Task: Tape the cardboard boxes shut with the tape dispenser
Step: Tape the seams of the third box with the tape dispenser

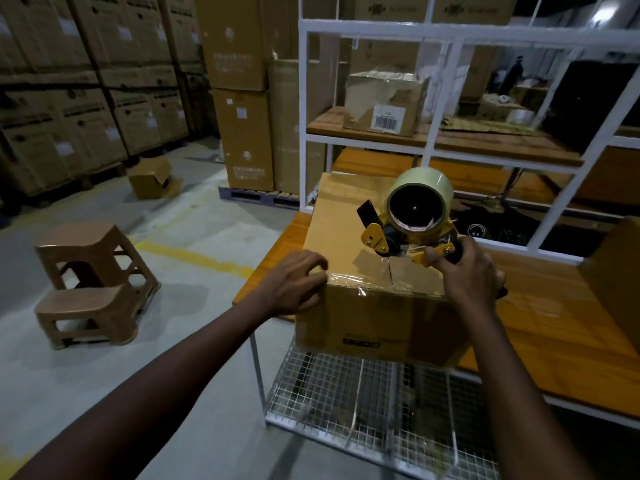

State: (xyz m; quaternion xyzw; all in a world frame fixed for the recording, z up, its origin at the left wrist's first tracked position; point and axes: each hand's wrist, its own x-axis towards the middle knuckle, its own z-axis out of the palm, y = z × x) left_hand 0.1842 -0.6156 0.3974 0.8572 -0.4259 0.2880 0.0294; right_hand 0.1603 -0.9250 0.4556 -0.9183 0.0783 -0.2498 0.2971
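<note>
In a dim warehouse, a person tapes a cardboard box (346, 237) that stands on the near corner of a wooden table (561, 327), its near face overhanging a wire-mesh shelf (346, 393). The box's long axis runs from the person's 6 o'clock away to 12 o'clock, and the flap seam (390, 273) runs the same way. The tape dispenser (412, 223) sits on the lid at the seam's near end, its pale roll (441, 183) standing upright above it. The right hand (467, 275) is wrapped round the dispenser's handle, fingers curled tight, with the handle pointing to about 4 o'clock and the nose to about 10 o'clock. The left hand (298, 282) lies at 9 o'clock from the dispenser, well apart from it, and grips the lid's near-left edge with bent fingers on top. Glossy tape already shows across the near edge. Most of the seam lies at 12 o'clock from the right hand, so the next stroke seems to depend on lining the dispenser up with that axis. The right hand is plainly the working one, and the left only steadies the box. Behind the box stands a white rack (433, 32), and two plastic stools (90, 282) sit on the floor at 9 o'clock.
</note>
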